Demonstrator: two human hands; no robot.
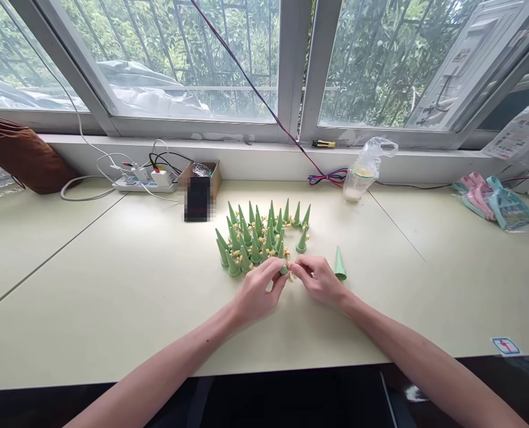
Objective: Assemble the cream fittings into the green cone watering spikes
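Note:
My left hand [259,292] is closed around a small green cone [284,270], whose round end shows between thumb and fingers. Close against it, my right hand [320,279] pinches at that end; whatever sits between its fingertips is too small to make out. A pale yellow piece [292,276] shows just below the fingertips. Beyond my hands stand several green cones [245,233] in a tight cluster, points up, with small yellow pieces among them. One cone [301,242] stands at the cluster's right side. Another cone [339,266] is apart, right of my right hand.
Along the back are a power strip [144,185] with cables, a small cardboard box [215,178] behind a dark blurred object [197,200], and a bagged cup [356,184]. Pink and teal packaged items [491,199] lie at right. A brown bag [24,157] rests at left.

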